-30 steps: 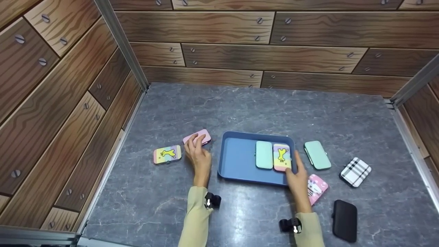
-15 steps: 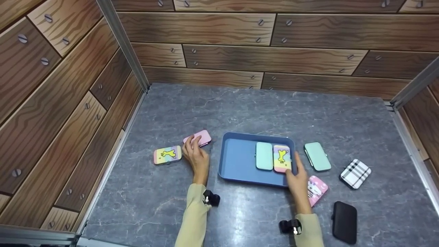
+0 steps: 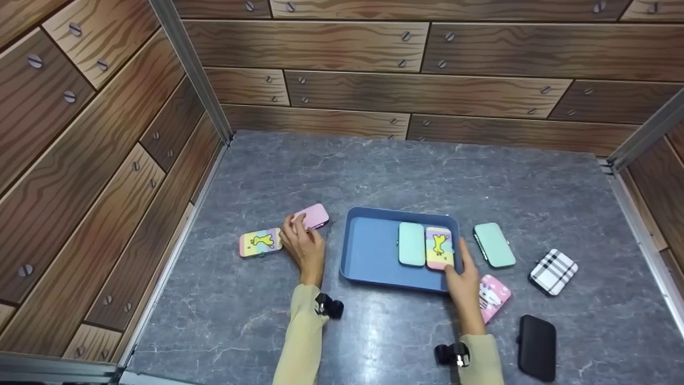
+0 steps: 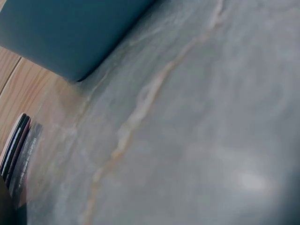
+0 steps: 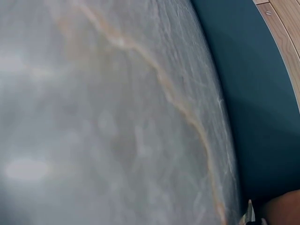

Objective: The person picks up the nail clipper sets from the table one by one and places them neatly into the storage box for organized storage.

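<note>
My left hand (image 3: 305,245) lies palm down at the near left corner of a small pink clasp case (image 3: 315,215), fingers loosely bent over that corner. Its knuckles overlap the right end of a yellow case with a giraffe picture (image 3: 259,242). The right hand (image 3: 464,280) grips the right wall of a blue tray (image 3: 368,251), thumb over the rim. Inside the tray, a mint green case (image 3: 411,244) and another giraffe case (image 3: 439,247) stand side by side at the right. In the left wrist view, a stacked edge of a case (image 4: 16,147) shows at far left.
Right of the tray lie a mint case (image 3: 494,245), a plaid case (image 3: 553,271), a black case (image 3: 537,347) and a pink cartoon case (image 3: 495,297) partly behind the right hand. Wood-patterned walls (image 3: 347,45) enclose the grey marbled surface (image 3: 267,176).
My left hand has slid slightly left and back off the pink case, towards the giraffe case beside it. The right hand stays on the tray, and the cases keep their places.
</note>
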The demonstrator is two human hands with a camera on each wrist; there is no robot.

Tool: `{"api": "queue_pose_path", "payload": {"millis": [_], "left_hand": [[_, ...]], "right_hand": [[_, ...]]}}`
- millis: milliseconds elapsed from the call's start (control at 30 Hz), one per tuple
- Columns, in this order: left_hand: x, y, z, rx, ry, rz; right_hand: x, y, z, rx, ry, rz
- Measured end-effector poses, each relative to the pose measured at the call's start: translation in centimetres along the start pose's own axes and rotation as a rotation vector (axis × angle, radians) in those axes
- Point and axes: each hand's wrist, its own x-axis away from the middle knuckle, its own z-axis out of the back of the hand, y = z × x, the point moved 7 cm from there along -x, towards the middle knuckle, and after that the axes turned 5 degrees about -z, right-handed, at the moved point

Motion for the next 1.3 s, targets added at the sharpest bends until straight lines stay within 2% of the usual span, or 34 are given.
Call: {"api": "queue_pose_path", "payload": {"millis": [233,367,567,667,833,1133,1300], "left_hand": [[0.0,-0.5,-0.7,-0.099,-0.082,0.062],[0.2,-0.9,-1.1,-0.114,-0.14,0.099],[0.4,-1.5,-1.9,-0.093,-0.289,0.167],[0.5,-1.8,-2.1,-0.094,-0.342,0.21],[0.4,-2.1,-2.3,-0.134,-0.385,0.241],[0.6,-2.1,-2.6,-0.197,-0.405,0.195],[0.5,-2.2,-2.7,-0.207,-0.408,0.189]], "right_hand": [[-0.1,0.0,0.0,0.002,0.004,-0.004],[-0.1,-0.1,0.1,0.017,0.005,-0.008],[0.1,-0.2,0.2,0.003,0.017,0.018],[0.1,-0.2,0.1,-0.013,0.015,0.021],[0.1,-0.2,0.0,-0.013,0.019,0.023],[0.1,-0.1,0.0,-0.016,0.019,0.022],[0.1,-0.1,0.0,-0.001,0.019,0.021]]}}
